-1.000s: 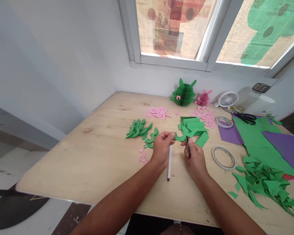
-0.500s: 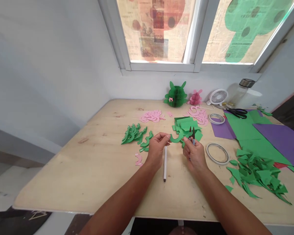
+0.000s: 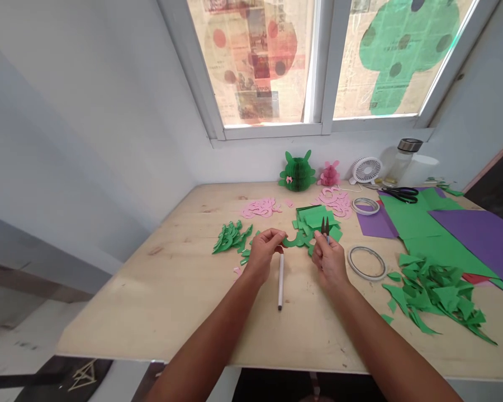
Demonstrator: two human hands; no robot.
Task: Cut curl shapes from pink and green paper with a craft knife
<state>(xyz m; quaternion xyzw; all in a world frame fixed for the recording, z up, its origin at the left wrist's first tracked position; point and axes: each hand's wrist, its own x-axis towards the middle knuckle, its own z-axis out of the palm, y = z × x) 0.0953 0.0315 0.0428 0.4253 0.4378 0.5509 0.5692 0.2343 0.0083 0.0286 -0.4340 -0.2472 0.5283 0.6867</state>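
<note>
Between the thumb and finger of my left hand (image 3: 263,255) is a curved green paper cutout (image 3: 292,243). My right hand (image 3: 331,261) is closed around small scissors (image 3: 325,226); their dark blades point away from me, slightly apart, and the handles are mostly hidden in the palm. The right fingertips are close to the cutout's right end, but I cannot tell whether they touch it. Behind the hands lies a stack of green paper pieces (image 3: 314,215). A white pen (image 3: 281,282) rests on the table between my forearms.
Green cutouts (image 3: 229,237) lie left, with pink cutouts (image 3: 262,207) behind. Tape rolls (image 3: 368,263), green scraps (image 3: 440,293) and green sheets (image 3: 419,220) with black scissors (image 3: 401,194) lie right. Green (image 3: 298,173) and pink paper figures (image 3: 329,174), a fan (image 3: 366,170) and bottle (image 3: 402,162) stand at the back.
The head view has tilted up and turned a little to the right. Both hands keep hold of the same things, and the left hand now covers more of the cutouts beside it.
</note>
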